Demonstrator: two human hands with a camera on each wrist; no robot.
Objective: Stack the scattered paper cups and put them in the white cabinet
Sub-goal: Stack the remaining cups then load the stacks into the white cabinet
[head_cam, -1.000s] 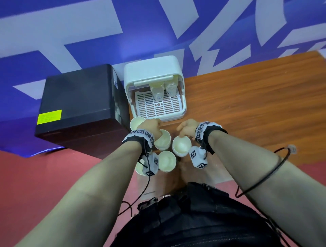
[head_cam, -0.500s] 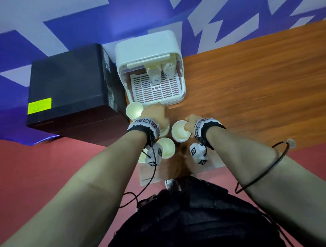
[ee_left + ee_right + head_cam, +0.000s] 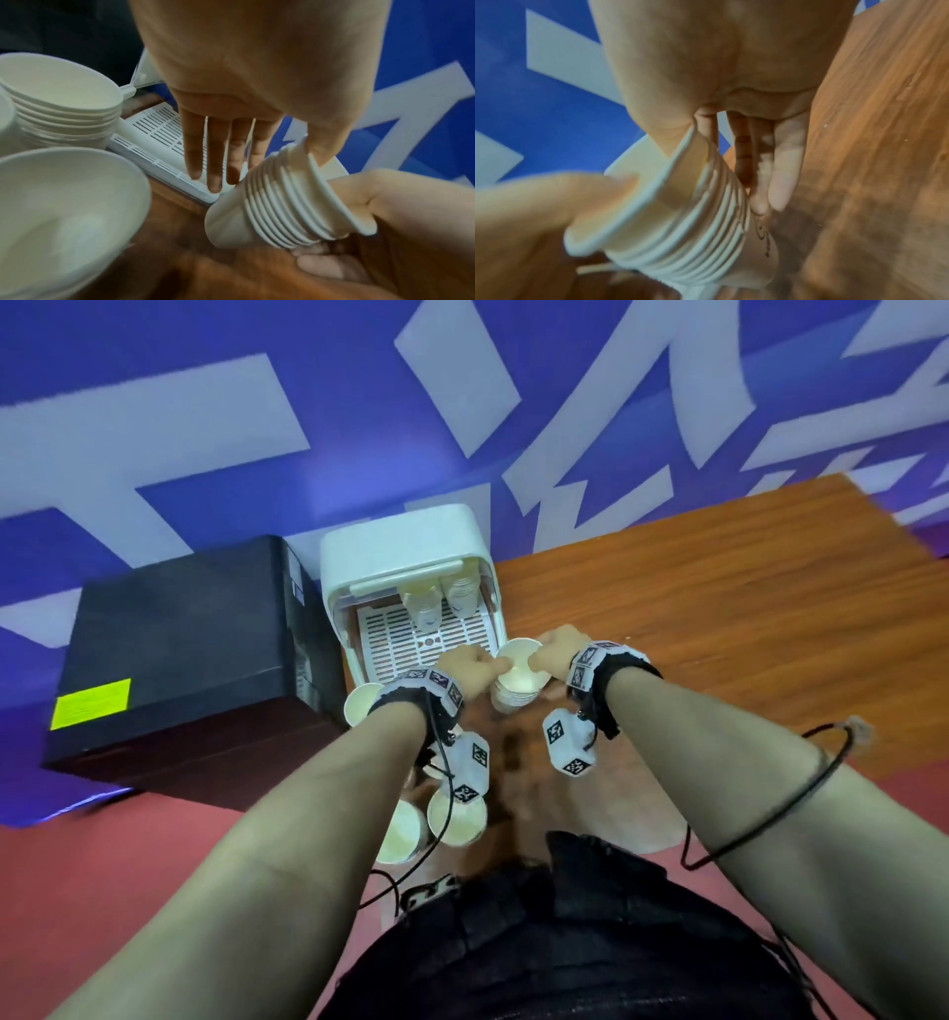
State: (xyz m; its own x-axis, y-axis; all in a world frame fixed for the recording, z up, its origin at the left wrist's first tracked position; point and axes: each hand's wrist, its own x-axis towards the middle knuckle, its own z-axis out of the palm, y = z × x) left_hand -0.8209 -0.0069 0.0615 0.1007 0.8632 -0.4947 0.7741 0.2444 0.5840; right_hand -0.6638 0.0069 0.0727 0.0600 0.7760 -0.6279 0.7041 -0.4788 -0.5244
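Observation:
A stack of several white paper cups is held tilted just above the wooden table, in front of the white cabinet. My left hand pinches its rim, thumb on the rim and straight fingers on the far side of the stack. My right hand grips the opposite rim, thumb inside, fingers along the stack's outer wall. The cabinet is open, with its slotted tray pulled out and two cup stacks at the back.
More cups stand on the table: one stack beside the black box and two near my body. The blue and white wall is behind the cabinet. Bare wooden table extends to the right.
Half a second ago each hand held its own cups on the table. The hands have come together and now hold one joined stack, raised and nearer the cabinet tray.

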